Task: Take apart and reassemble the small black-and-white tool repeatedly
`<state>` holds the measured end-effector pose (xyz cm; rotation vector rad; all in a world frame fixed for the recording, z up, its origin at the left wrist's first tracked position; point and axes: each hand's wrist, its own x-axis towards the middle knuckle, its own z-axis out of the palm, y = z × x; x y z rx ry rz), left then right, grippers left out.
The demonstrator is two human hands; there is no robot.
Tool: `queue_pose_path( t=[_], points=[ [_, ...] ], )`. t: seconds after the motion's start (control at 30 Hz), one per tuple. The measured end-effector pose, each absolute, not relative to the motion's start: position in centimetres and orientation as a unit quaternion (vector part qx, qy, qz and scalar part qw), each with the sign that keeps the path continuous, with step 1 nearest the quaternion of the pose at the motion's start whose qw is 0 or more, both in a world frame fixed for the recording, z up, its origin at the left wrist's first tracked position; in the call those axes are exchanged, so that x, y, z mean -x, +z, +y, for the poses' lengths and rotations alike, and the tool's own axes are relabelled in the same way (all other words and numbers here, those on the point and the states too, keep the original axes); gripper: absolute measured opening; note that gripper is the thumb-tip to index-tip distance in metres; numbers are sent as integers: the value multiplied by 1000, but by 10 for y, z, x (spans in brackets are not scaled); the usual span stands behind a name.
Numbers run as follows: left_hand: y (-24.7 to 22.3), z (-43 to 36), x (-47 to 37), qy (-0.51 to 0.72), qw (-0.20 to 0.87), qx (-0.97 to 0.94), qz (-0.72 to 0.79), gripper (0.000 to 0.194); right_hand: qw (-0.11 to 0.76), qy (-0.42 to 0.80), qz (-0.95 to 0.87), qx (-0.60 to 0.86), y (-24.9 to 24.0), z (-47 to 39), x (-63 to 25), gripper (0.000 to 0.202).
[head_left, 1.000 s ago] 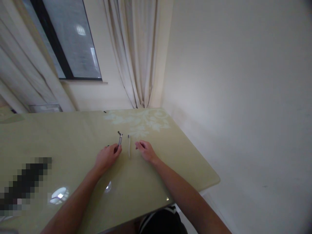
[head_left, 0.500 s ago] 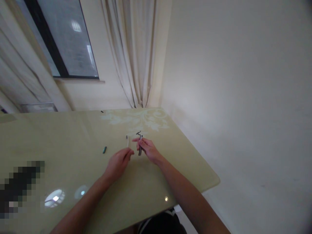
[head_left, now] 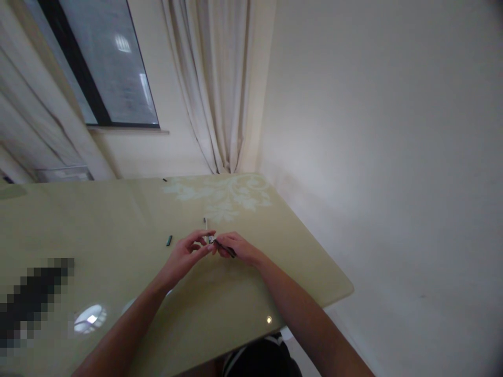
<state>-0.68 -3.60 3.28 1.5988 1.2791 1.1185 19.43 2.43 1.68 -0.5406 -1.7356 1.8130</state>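
My right hand (head_left: 236, 246) is closed around a slim dark metallic handle (head_left: 227, 248), which slants down to the right out of the fingers. A thin, jointed end piece (head_left: 210, 240) juts from it toward the left. My left hand (head_left: 192, 252) meets the right one there, thumb and forefinger on either side of that end piece. The tool's exact kind is too small to make out. Just beyond the fingers a thin white stick with a dark head (head_left: 205, 221) lies on the table, its near part hidden by my left hand.
A small dark green bar (head_left: 168, 241) lies left of my hands on the glossy table (head_left: 314, 272). A tiny black piece (head_left: 164, 179) is near the far edge. A blurred-out dark object (head_left: 31, 298) sits at the left. The wall (head_left: 373, 157) borders the right side.
The metallic tool has tipped from nearly upright to slanting, its jointed end swinging left and toward me. My left hand has opened its fingers and brought them to that end.
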Motion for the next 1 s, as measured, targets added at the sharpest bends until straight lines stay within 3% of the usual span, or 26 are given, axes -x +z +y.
queue_pose_path(
  t=[0.27, 0.77, 0.9, 1.0],
  points=[
    [22, -36, 13, 438, 454, -638, 442, 57, 266, 732, -608, 153, 20, 22, -197, 42],
    [20, -36, 15, 470, 419, -623, 464, 55, 290, 708, -619, 179, 21, 21, -196, 44],
    [26, -32, 18, 495, 378, -601, 501, 60, 338, 733, -560, 186, 14, 33, -194, 52],
    [31, -18, 16, 470, 354, -602, 540, 64, 425, 729, -500, 195, 13, 49, -198, 58]
  ],
)
